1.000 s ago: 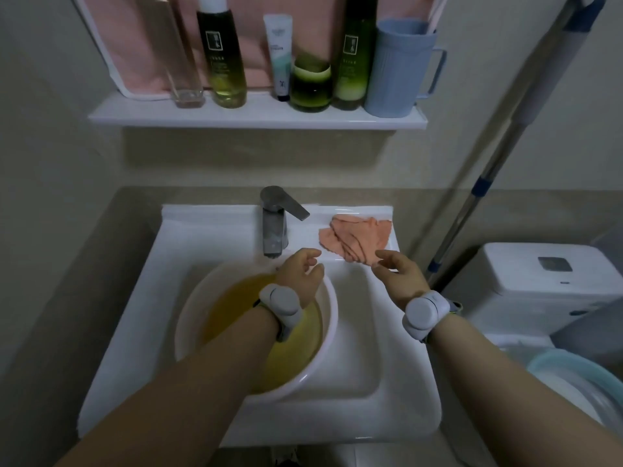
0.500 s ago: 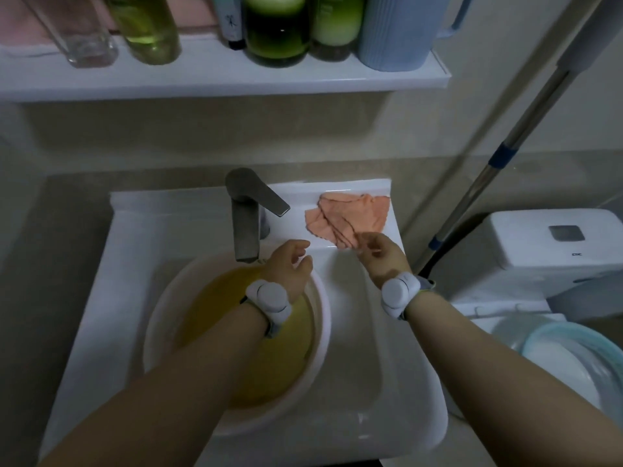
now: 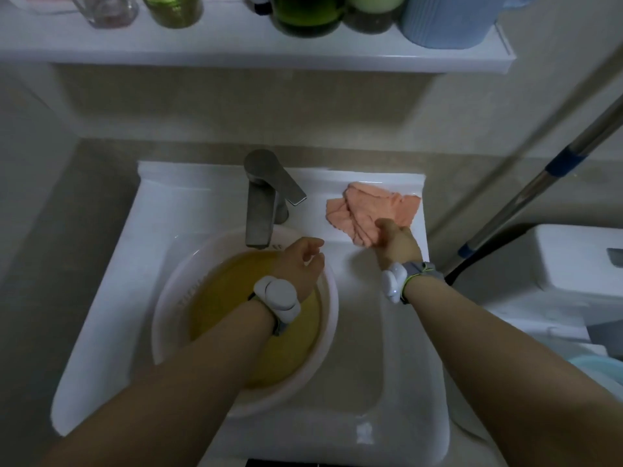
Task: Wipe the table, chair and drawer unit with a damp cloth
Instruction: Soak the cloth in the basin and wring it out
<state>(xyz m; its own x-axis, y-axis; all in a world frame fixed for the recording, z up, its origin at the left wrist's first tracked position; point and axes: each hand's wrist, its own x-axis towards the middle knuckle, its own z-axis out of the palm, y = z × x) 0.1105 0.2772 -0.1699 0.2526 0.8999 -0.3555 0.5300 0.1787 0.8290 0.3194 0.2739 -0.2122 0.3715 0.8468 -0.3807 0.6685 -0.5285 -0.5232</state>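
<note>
A crumpled pink-orange cloth lies on the back right ledge of the white sink. My right hand rests on the cloth's near edge, fingers curled onto it. My left hand hovers over the far rim of a white basin that sits in the sink and holds yellowish water; its fingers are loosely apart and hold nothing. Both wrists wear white bands.
A grey tap stands behind the basin. A white shelf with bottles and a blue cup hangs overhead. A mop handle leans at the right, beside a white toilet tank.
My right hand has moved forward from the sink's edge onto the cloth. The view has tilted down and closer. My left hand stays over the basin.
</note>
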